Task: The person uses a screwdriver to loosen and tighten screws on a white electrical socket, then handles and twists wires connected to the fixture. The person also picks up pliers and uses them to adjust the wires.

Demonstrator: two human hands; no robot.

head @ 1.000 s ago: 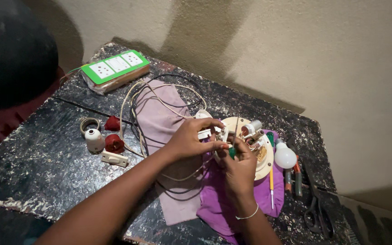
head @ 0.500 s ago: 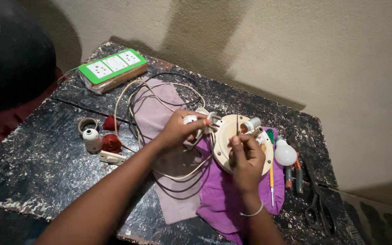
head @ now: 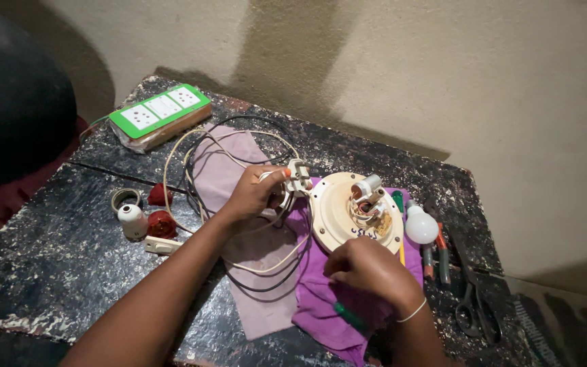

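Note:
A round cream lamp base (head: 338,211) with a bulb holder (head: 367,194) on top lies on a purple cloth (head: 321,299). My left hand (head: 256,196) grips a white plug (head: 298,175) and its cream cord just left of the base. Below the base, my right hand (head: 371,270) is closed around a green-handled screwdriver (head: 349,317), its handle sticking out toward me. The cream cord (head: 171,160) and a black cord (head: 236,122) loop over a pale mauve cloth (head: 222,153).
A green and white socket strip (head: 159,112) sits at the back left. Red and white fittings (head: 145,219) lie on the left. A white bulb (head: 420,226), pliers (head: 441,255) and scissors (head: 473,309) lie at the right of the dark table (head: 49,272). A wall stands behind.
My right hand has drawn back from the top of the lamp base toward me with the screwdriver. My left hand still holds the plug beside the base.

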